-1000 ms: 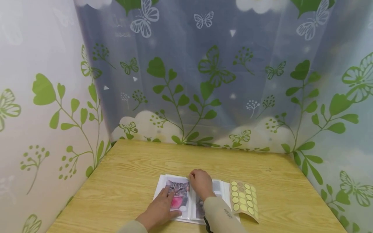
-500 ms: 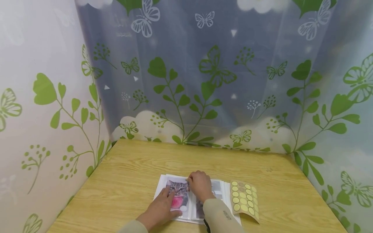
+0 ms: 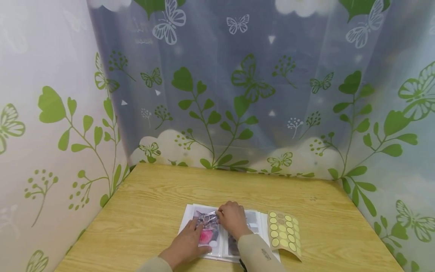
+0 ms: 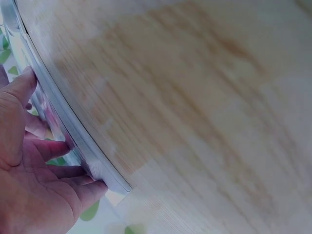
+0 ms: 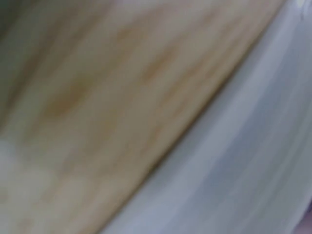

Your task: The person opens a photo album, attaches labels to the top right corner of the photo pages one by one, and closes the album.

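Note:
A photo album (image 3: 184,221) lies open on the table, with clear plastic pages. On its left page is a cat photo (image 3: 214,233) with a pink patch. My left hand (image 3: 186,241) rests on that page with its fingers extended. In the left wrist view the left hand (image 4: 44,170) touches the album's edge (image 4: 80,129). My right hand (image 3: 234,218) has curled fingers and pinches the clear plastic sleeve (image 3: 211,215) near the top of the cat photo, where the plastic shines. Its forearm partly covers the right page. The right wrist view is blurred, showing the white album edge (image 5: 229,146).
A curved sheet of round yellow stickers (image 3: 284,231) lies just right of the album, its lower corner raised. The wooden table (image 3: 149,200) meets printed curtains (image 3: 204,94) at the back and both sides.
The right hand has shifted slightly left and toward me over the top of the cat photo. Bright glare now shows on the plastic by its fingertips. The left hand stays in place.

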Action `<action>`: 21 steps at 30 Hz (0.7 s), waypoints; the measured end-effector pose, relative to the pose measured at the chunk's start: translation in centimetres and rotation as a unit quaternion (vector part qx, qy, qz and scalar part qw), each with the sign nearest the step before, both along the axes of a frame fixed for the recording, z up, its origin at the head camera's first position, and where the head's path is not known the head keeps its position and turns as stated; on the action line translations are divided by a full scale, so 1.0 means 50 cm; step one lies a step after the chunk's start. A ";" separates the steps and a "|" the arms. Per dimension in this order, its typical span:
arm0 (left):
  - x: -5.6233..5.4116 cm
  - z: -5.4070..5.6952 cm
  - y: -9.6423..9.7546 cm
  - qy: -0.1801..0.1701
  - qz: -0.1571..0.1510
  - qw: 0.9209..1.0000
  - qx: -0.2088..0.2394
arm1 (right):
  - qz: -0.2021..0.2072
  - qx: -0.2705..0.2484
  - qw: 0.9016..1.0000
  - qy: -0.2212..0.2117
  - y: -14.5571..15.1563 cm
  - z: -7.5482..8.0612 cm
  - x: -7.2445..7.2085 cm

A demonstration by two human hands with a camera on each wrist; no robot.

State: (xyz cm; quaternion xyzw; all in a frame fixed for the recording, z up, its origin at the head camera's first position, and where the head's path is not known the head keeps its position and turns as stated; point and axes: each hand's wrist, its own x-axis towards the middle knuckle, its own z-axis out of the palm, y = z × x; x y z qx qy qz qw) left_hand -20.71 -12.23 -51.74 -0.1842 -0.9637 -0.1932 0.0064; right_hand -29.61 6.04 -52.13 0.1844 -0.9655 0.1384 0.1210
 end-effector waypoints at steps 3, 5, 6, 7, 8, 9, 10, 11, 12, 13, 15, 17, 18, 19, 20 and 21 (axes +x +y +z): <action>-0.001 0.001 0.000 -0.003 -0.001 1.000 -0.001 | 0.005 0.003 1.000 -0.004 0.003 -0.001 0.002; -0.001 0.001 0.000 -0.002 -0.003 1.000 -0.001 | 0.014 0.007 1.000 0.000 0.004 0.000 0.004; -0.002 0.000 0.000 0.000 -0.003 1.000 -0.002 | 0.021 0.010 1.000 0.005 0.004 0.000 0.005; -0.002 0.000 -0.001 0.001 -0.004 1.000 -0.002 | 0.029 0.014 0.999 0.012 0.004 0.000 0.006; -0.002 0.000 -0.001 0.003 -0.004 1.000 -0.001 | 0.037 0.020 0.999 0.019 0.004 -0.001 0.008; -0.001 -0.001 -0.001 0.004 -0.003 1.000 0.000 | 0.046 0.026 0.998 0.027 0.004 -0.002 0.010; -0.001 0.000 -0.001 0.004 -0.003 1.000 0.001 | 0.054 0.033 0.997 0.034 0.004 -0.002 0.012; -0.001 -0.001 -0.001 0.004 -0.003 1.000 0.000 | 0.060 0.042 0.996 0.040 0.004 -0.004 0.013; -0.001 -0.001 0.000 0.004 -0.002 1.000 -0.001 | 0.066 0.051 0.995 0.047 0.003 -0.005 0.015; -0.001 0.000 0.000 0.002 -0.002 1.000 -0.001 | 0.071 0.059 0.994 0.052 0.003 -0.007 0.017; -0.001 0.001 0.001 0.002 -0.001 1.000 -0.003 | 0.077 0.071 0.993 0.059 0.004 -0.009 0.021; -0.001 0.001 0.001 0.003 -0.001 1.000 -0.005 | 0.079 0.076 0.992 0.066 0.006 -0.009 0.025; 0.000 0.001 0.001 0.004 -0.002 1.000 -0.004 | 0.079 0.077 0.991 0.070 0.007 -0.009 0.026; 0.000 0.001 0.001 0.007 -0.002 1.000 -0.004 | 0.079 0.078 0.991 0.073 0.009 -0.009 0.027; 0.000 0.001 0.000 0.008 -0.002 1.000 -0.003 | 0.079 0.078 0.991 0.076 0.010 -0.010 0.029; 0.000 0.000 0.000 0.009 -0.003 1.000 -0.002 | 0.079 0.078 0.991 0.078 0.012 -0.010 0.030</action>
